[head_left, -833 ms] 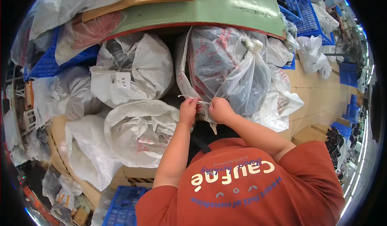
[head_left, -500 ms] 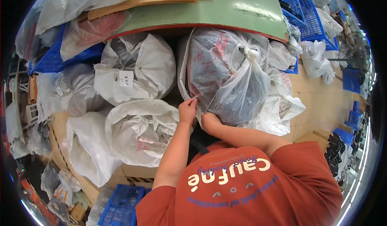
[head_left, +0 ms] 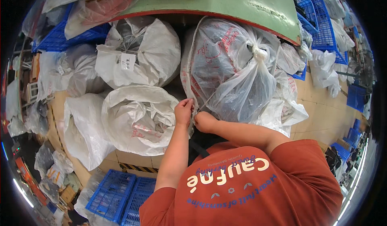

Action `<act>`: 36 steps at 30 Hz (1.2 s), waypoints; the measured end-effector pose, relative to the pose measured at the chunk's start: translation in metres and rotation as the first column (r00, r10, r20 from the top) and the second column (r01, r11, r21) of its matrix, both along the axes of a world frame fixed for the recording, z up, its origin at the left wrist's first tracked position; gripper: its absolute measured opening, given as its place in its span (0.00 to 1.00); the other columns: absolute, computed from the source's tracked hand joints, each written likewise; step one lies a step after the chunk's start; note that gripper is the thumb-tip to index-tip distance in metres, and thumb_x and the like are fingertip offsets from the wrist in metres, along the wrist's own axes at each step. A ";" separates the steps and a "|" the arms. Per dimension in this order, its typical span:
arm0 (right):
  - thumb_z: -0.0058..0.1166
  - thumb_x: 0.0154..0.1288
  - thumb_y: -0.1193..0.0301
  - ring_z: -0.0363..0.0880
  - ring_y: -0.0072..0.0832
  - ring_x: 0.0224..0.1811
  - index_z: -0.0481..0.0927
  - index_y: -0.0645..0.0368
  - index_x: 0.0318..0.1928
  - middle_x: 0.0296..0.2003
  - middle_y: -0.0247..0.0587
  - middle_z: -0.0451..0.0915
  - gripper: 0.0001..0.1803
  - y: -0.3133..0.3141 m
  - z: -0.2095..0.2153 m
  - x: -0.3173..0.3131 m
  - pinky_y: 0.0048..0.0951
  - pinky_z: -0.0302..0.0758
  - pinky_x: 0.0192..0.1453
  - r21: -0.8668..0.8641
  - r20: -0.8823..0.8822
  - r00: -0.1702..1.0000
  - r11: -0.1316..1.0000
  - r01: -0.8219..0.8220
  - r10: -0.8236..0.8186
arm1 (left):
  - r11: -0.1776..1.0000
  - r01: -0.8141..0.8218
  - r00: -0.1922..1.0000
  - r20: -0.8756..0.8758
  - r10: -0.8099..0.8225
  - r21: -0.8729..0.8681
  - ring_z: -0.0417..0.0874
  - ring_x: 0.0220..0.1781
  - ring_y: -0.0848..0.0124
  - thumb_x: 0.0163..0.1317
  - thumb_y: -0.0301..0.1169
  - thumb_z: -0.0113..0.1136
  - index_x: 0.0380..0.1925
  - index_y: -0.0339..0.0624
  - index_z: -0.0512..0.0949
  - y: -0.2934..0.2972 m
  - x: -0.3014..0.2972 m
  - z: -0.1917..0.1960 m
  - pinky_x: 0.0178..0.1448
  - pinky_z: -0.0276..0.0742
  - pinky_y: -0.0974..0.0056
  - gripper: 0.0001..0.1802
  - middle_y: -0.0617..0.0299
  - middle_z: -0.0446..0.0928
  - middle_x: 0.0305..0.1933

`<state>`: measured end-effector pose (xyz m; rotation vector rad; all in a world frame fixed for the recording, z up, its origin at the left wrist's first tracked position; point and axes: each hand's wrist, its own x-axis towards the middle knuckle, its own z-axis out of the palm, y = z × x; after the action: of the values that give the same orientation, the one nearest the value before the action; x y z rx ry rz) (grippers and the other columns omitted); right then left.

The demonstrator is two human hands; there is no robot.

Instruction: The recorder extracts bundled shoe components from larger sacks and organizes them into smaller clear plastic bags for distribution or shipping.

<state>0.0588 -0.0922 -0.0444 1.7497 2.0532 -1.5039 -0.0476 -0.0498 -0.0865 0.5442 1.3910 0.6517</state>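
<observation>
A big white woven sack (head_left: pixel 186 70) stands in front of me, its rim around a full clear plastic bag (head_left: pixel 217 60) with red print and dark contents. The plastic bag's neck is tied in a knot (head_left: pixel 259 55). At the near edge of the sack, my left hand (head_left: pixel 184 111) is closed, thumb and fingers pinching the sack's rim. Close beside it on the right, my right hand (head_left: pixel 205 122) is curled against the same rim; its fingertips are partly hidden. A thin strand runs over the plastic near my fingers.
A green table (head_left: pixel 217 2) with a red edge stands beyond the sack. More white sacks stand to the left, one open (head_left: pixel 139 121) and one with a paper tag (head_left: pixel 128 61). Blue crates (head_left: pixel 111 195) lie lower left; others (head_left: pixel 322 20) are stacked far right.
The view has shifted a little. Both hands stay together at the sack's near rim; the left has moved slightly nearer me, and more of the sack's left rim shows.
</observation>
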 end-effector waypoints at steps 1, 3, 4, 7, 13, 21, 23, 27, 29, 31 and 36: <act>0.49 0.45 0.75 0.76 0.49 0.32 0.77 0.65 0.23 0.27 0.56 0.76 0.06 -0.005 -0.003 0.001 0.41 0.73 0.36 0.061 -0.079 0.980 0.980 0.188 -0.183 | 1.000 -0.002 1.000 0.001 0.002 0.003 0.70 0.21 0.77 0.55 0.29 0.57 0.32 0.34 0.76 -0.001 0.003 0.005 0.28 0.67 0.74 0.09 0.66 0.72 0.21; 0.49 0.46 0.74 0.75 0.49 0.30 0.76 0.65 0.23 0.25 0.56 0.76 0.06 -0.016 -0.006 0.000 0.41 0.72 0.35 0.113 -0.116 0.941 0.937 0.332 -0.319 | 0.978 -0.207 0.978 0.043 0.206 0.035 0.71 0.22 0.77 0.52 0.27 0.58 0.36 0.33 0.74 -0.006 0.007 0.018 0.29 0.68 0.74 0.11 0.65 0.73 0.22; 0.50 0.47 0.73 0.75 0.49 0.29 0.75 0.65 0.23 0.24 0.56 0.75 0.06 -0.020 -0.008 0.001 0.41 0.71 0.34 0.157 -0.157 0.879 0.868 0.472 -0.450 | 0.978 -0.203 0.978 0.045 0.202 0.038 0.71 0.22 0.77 0.52 0.27 0.58 0.36 0.33 0.74 -0.012 0.005 0.012 0.29 0.68 0.74 0.11 0.65 0.73 0.22; 0.50 0.49 0.72 0.76 0.47 0.29 0.76 0.66 0.25 0.24 0.56 0.75 0.08 -0.012 0.009 0.002 0.38 0.71 0.36 -0.055 -0.218 0.813 0.838 0.543 -0.541 | 0.952 0.258 0.942 -0.260 -0.210 0.167 0.73 0.24 0.76 0.50 0.27 0.61 0.39 0.32 0.73 -0.028 -0.013 -0.007 0.30 0.69 0.73 0.16 0.63 0.74 0.24; 0.52 0.50 0.71 0.77 0.43 0.31 0.77 0.64 0.29 0.27 0.53 0.77 0.09 -0.012 0.041 0.025 0.35 0.72 0.37 -0.106 -0.350 0.914 0.979 0.177 -0.203 | 0.891 0.415 0.818 -0.506 -0.275 0.186 0.76 0.26 0.75 0.48 0.27 0.60 0.32 0.31 0.75 -0.019 -0.001 -0.005 0.32 0.72 0.70 0.12 0.58 0.77 0.27; 0.53 0.45 0.71 0.72 0.37 0.39 0.79 0.57 0.30 0.34 0.42 0.73 0.09 -0.007 0.056 0.036 0.32 0.67 0.39 0.583 0.253 0.953 0.759 -0.289 0.169 | 0.976 0.190 0.901 -0.378 -0.215 -0.103 0.73 0.23 0.71 0.52 0.33 0.60 0.23 0.37 0.74 0.014 0.019 -0.006 0.27 0.69 0.67 0.10 0.62 0.74 0.22; 0.54 0.45 0.69 0.70 0.34 0.40 0.79 0.56 0.31 0.35 0.39 0.73 0.10 0.008 0.035 0.023 0.31 0.65 0.40 0.557 0.384 0.902 0.729 -0.398 0.199 | 0.971 -0.170 0.979 0.084 0.186 -0.170 0.71 0.21 0.71 0.55 0.36 0.58 0.23 0.39 0.74 0.021 0.019 -0.016 0.24 0.67 0.65 0.11 0.62 0.72 0.21; 0.48 0.47 0.67 0.69 0.31 0.38 0.79 0.55 0.29 0.33 0.35 0.74 0.10 0.022 0.011 0.031 0.31 0.62 0.37 0.523 0.537 0.798 0.634 -0.570 0.274 | 0.950 -0.236 0.965 0.069 0.254 -0.206 0.67 0.20 0.74 0.58 0.34 0.53 0.27 0.40 0.73 0.029 0.026 -0.010 0.23 0.62 0.69 0.09 0.66 0.68 0.19; 0.48 0.48 0.66 0.70 0.31 0.38 0.80 0.54 0.29 0.32 0.35 0.75 0.10 0.022 0.004 0.029 0.31 0.62 0.37 0.534 0.540 0.782 0.592 -0.604 0.311 | 0.929 -0.280 0.935 0.152 0.322 -0.243 0.68 0.22 0.74 0.59 0.33 0.52 0.28 0.40 0.73 0.027 0.019 -0.016 0.24 0.62 0.70 0.08 0.66 0.68 0.20; 0.48 0.49 0.66 0.70 0.31 0.37 0.80 0.54 0.29 0.31 0.34 0.75 0.09 0.022 0.000 0.022 0.31 0.62 0.36 0.513 0.571 0.770 0.610 -0.604 0.283 | 0.898 -0.341 0.885 0.227 0.406 -0.277 0.69 0.23 0.74 0.60 0.32 0.51 0.28 0.40 0.72 0.023 0.007 -0.023 0.25 0.63 0.71 0.07 0.66 0.69 0.21; 0.48 0.49 0.65 0.70 0.31 0.37 0.79 0.54 0.28 0.31 0.33 0.75 0.09 0.036 0.004 0.023 0.31 0.62 0.36 0.368 0.650 0.678 0.640 -0.675 0.343 | 0.894 -0.319 0.835 0.352 0.422 -0.315 0.71 0.28 0.73 0.61 0.31 0.48 0.33 0.39 0.70 0.018 0.005 -0.020 0.30 0.67 0.69 0.07 0.63 0.71 0.28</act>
<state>0.0820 -0.0565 -0.0400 1.2297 2.5014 -0.1573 -0.0425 -0.0323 -0.1061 -0.0778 1.1535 0.8400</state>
